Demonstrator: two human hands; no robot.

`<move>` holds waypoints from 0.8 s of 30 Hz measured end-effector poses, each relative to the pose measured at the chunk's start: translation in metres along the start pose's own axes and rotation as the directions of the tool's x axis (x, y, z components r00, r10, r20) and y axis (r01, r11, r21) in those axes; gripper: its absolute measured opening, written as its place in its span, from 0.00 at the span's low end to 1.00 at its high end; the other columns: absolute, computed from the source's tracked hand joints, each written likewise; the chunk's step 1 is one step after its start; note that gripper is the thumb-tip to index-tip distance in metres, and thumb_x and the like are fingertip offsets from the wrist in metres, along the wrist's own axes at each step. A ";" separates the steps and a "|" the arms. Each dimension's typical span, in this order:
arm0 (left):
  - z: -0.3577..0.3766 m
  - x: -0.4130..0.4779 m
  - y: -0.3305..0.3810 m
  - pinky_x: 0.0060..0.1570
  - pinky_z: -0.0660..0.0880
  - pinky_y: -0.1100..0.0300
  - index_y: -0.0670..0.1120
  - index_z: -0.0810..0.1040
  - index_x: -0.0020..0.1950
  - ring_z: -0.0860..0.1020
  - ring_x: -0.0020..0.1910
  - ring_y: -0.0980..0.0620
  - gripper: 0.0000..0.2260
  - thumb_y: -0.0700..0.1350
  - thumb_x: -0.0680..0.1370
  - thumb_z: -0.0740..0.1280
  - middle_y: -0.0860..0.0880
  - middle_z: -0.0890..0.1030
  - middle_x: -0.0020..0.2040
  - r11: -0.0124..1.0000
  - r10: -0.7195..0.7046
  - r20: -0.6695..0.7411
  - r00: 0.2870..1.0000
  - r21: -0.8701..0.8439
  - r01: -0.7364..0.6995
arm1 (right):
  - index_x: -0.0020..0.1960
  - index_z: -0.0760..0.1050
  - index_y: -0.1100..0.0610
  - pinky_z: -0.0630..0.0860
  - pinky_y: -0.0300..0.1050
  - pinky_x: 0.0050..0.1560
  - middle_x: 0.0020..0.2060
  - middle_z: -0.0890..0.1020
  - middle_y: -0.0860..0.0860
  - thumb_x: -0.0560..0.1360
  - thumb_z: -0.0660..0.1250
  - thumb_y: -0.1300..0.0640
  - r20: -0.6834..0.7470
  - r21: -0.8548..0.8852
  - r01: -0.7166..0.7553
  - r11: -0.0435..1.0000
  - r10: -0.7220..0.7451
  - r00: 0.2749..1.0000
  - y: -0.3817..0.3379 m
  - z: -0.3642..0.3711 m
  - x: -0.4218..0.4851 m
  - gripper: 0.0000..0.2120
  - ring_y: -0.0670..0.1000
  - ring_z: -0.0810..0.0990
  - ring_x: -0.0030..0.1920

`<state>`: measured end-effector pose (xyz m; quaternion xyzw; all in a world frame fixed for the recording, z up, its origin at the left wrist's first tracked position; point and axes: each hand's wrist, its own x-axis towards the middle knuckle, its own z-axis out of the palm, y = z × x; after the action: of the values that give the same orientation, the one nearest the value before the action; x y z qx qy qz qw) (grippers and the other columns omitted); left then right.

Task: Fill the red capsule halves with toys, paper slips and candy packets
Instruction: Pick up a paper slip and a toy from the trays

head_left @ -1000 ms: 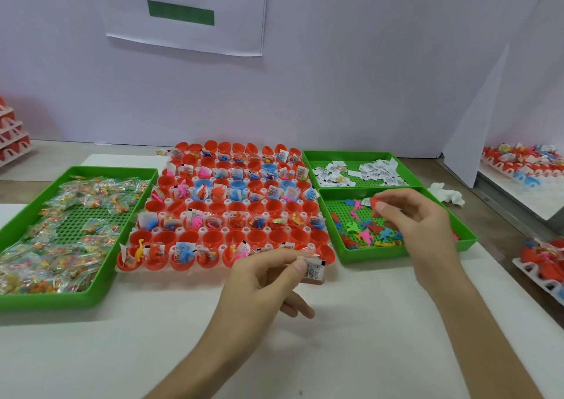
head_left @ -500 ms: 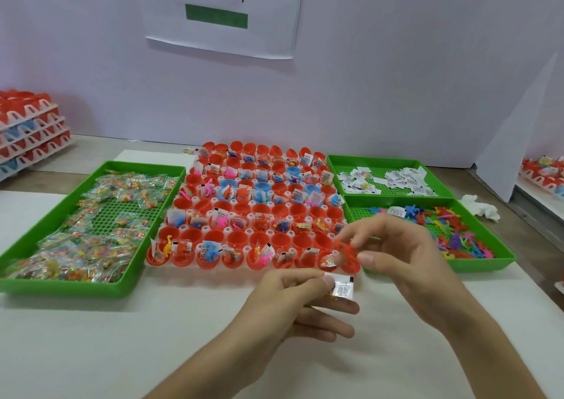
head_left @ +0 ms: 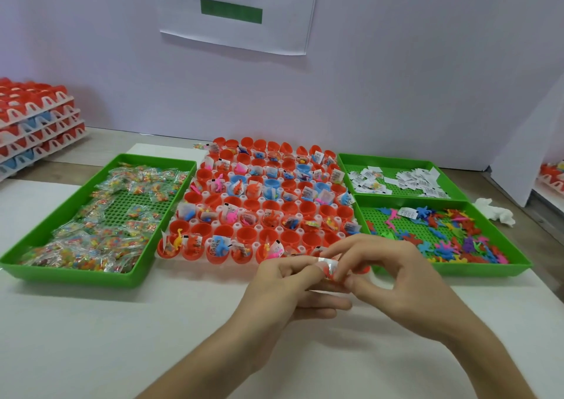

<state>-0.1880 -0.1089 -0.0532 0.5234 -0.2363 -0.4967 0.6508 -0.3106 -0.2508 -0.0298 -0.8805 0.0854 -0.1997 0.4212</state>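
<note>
Red capsule halves (head_left: 308, 208), green grid-holed trays (head_left: 76, 274), white black-printed slips (head_left: 418, 179), multicoloured toys (head_left: 442, 246)

Red capsule halves (head_left: 306, 209), perhaps half-full

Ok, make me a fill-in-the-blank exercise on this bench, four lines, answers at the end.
1. The candy packets lie in the green tray to the ____ of the capsule grid.
2. The toys fill the near tray on the right; the tray behind it holds paper ____.
3. Most capsule halves are red; a few are ____.
4. The left hand and right hand together pinch a small item at the grid's near ____ corner.
Missing words: left; slips; blue; right.
</note>
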 end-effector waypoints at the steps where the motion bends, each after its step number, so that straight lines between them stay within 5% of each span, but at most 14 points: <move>1: 0.000 0.000 0.000 0.41 0.81 0.61 0.48 0.87 0.49 0.87 0.46 0.44 0.11 0.46 0.82 0.64 0.43 0.87 0.49 1.000 0.011 0.007 1.000 0.002 -0.011 | 0.42 0.84 0.50 0.76 0.49 0.49 0.50 0.85 0.45 0.71 0.69 0.64 -0.007 0.006 -0.003 1.000 0.003 1.000 0.000 0.000 0.001 0.10 0.50 0.82 0.55; 9: 0.000 0.000 0.002 0.43 0.82 0.60 0.48 0.86 0.55 0.86 0.47 0.44 0.13 0.51 0.77 0.67 0.42 0.87 0.51 0.994 0.102 0.034 0.994 -0.051 -0.100 | 0.50 0.82 0.49 0.80 0.50 0.48 0.47 0.84 0.49 0.72 0.76 0.61 -0.101 0.124 0.008 0.992 0.004 0.995 0.004 -0.001 0.003 0.10 0.53 0.83 0.46; 15: 0.004 -0.003 0.006 0.44 0.81 0.60 0.51 0.85 0.58 0.86 0.49 0.44 0.12 0.48 0.79 0.66 0.41 0.86 0.53 0.980 0.161 0.078 0.984 -0.134 -0.149 | 0.47 0.83 0.50 0.80 0.45 0.44 0.42 0.84 0.54 0.68 0.76 0.55 -0.181 0.283 0.046 0.958 0.006 0.983 -0.005 -0.001 0.005 0.07 0.53 0.83 0.42; 24: 0.005 -0.004 0.004 0.44 0.82 0.59 0.48 0.85 0.58 0.86 0.48 0.43 0.13 0.49 0.77 0.67 0.41 0.86 0.52 0.957 0.269 0.069 0.961 -0.133 -0.258 | 0.45 0.82 0.52 0.79 0.40 0.43 0.40 0.83 0.50 0.63 0.81 0.44 -0.254 0.464 0.073 0.883 0.053 0.966 -0.008 0.006 0.006 0.17 0.50 0.82 0.42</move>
<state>-0.1920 -0.1079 -0.0472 0.4243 -0.3008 -0.4411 0.7314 -0.3029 -0.2428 -0.0253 -0.7189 0.0842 -0.3300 0.6059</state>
